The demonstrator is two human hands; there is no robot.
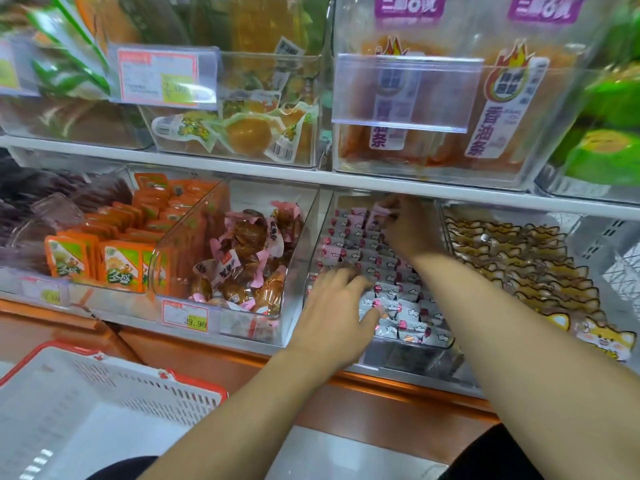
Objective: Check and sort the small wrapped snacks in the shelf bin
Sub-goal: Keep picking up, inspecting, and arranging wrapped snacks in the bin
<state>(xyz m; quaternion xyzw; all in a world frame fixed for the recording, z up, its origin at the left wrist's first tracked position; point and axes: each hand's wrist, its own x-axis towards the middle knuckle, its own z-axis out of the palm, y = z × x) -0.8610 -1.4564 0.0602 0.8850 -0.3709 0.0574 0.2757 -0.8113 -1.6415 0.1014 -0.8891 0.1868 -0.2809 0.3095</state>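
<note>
A clear plastic shelf bin point(412, 362) on the lower shelf holds rows of small pink-and-grey wrapped snacks point(401, 296). My left hand point(337, 308) lies on the snacks at the bin's front left, fingers spread and resting on the wrappers. Deeper in the bin, under the upper shelf edge, my right hand point(407, 225) pinches a pink wrapped snack point(379, 209) between its fingertips. My right forearm crosses over the right side of the bin and hides some of the snacks.
Left of the bin stands a bin of brown snacks in pink wrappers point(242, 258), then orange packets point(117, 251). To the right are fox-print packets point(519, 268). The upper shelf point(311, 176) overhangs closely. A white basket with red rim point(114, 386) is at lower left.
</note>
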